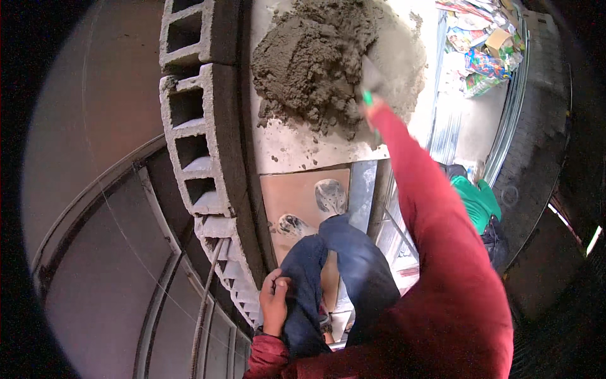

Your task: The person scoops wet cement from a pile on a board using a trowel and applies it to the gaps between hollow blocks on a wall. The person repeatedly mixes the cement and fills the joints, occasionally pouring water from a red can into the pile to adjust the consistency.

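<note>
Two hands: right [372, 108] grips trowel [371, 81] in lumpy grey mortar [309, 57], left [275, 297] loosely closed, empty.

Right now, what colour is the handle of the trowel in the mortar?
Green, on the trowel at the mortar pile; head view shows it best.

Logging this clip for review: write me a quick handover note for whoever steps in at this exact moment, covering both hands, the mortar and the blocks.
Right hand: arm stretched forward, gripping a green-handled trowel whose blade is in the mortar pile.
Left hand: closed, resting on the knee, holding nothing that I can make out.
Mortar sits heaped on a pale board ahead of the feet.
Hollow concrete blocks stand in a row to the left, top cells open.
Done: blocks set in a row, mortar mixed.
Left: no mortar visible on the block tops.
</note>
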Motion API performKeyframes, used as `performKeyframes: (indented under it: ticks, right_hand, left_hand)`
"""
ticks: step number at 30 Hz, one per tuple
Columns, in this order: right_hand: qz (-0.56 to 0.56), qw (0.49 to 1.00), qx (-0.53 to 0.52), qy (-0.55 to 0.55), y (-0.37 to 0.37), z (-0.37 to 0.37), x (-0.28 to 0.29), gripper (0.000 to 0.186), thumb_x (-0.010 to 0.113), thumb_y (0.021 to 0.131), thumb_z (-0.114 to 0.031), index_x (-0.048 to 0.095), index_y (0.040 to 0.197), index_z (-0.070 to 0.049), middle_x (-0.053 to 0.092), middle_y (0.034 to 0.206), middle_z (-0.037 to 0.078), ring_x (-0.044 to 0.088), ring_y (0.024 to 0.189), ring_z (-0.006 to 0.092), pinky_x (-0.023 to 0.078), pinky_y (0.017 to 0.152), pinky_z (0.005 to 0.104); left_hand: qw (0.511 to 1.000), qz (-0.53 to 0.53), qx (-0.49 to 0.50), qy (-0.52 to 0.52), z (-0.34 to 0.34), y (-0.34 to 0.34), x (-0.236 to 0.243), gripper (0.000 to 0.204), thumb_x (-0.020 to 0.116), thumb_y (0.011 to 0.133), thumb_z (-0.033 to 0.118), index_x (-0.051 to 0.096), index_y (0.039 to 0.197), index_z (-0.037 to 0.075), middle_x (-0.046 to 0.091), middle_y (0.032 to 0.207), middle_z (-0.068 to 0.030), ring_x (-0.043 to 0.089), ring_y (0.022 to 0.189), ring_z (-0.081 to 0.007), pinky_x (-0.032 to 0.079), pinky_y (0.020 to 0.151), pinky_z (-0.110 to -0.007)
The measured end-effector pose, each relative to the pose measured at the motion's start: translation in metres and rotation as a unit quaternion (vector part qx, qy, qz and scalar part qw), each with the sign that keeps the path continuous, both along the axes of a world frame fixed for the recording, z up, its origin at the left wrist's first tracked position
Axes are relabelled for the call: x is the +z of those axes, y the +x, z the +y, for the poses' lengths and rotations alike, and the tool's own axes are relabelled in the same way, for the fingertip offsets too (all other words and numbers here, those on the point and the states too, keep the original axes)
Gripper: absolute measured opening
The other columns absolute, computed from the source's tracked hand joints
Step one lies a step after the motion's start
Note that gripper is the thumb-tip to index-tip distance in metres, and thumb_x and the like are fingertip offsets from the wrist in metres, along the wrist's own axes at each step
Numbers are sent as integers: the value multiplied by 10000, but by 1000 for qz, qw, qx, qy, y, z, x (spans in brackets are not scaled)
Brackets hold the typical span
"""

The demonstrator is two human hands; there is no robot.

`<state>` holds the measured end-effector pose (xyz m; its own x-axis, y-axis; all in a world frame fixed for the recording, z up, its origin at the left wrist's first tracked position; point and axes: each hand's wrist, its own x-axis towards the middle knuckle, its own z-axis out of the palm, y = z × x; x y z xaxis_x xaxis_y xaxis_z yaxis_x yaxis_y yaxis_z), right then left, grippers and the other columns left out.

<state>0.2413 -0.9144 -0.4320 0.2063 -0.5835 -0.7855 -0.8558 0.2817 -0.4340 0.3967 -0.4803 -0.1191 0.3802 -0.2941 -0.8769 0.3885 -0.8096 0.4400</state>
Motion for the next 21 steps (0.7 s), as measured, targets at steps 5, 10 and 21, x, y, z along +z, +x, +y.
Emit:
performKeyframes:
  ticks: [5,10,21]
  right_hand:
    - [-152,958,-165,176,52,-26,27,204,653,795,-140,454,836,-126,462,596,-3,443,431,131,397,384,344]
    - [-224,930,-204,207,32,-1,40,225,645,795,-108,437,870,-151,455,611,-12,425,426,118,356,366,320]
    - [-116,966,-183,-141,16,77,116,368,635,796,-272,474,1046,-55,589,732,149,561,625,295,459,584,401]
  left_hand:
    - [1000,6,25,13,1,-1,3,367,527,919,200,506,1190,-47,631,942,-77,555,862,-128,430,808,-260]
    - [1000,-6,10,2,13,-12,-1,420,535,920,300,516,1182,-28,633,954,-103,568,878,-158,430,809,-282]
    - [999,17,8,36,20,-21,-1,327,526,904,154,531,1161,-50,631,931,-84,565,868,-141,429,822,-263]
